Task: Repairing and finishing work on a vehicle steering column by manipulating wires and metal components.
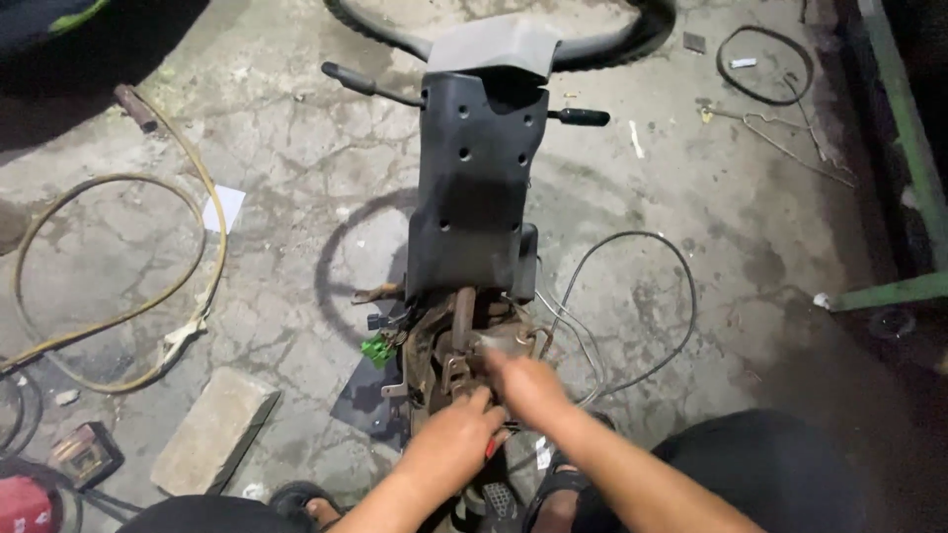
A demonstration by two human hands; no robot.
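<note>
My left hand (449, 444) and right hand (528, 387) sit together, gripping the rusty frame (456, 341) (grip details blurred) just below the grey panel (477, 183), on the cracked floor (296, 197).

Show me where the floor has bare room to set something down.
Bare concrete lies between the looped yellow hose and the dark plastic scooter panel, and right of the thin grey cable. It is crowded at the rusty frame under both hands.

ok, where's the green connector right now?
Head view, left of centre: the green connector hangs at the rusty frame's left side, just above the left hand.
</note>
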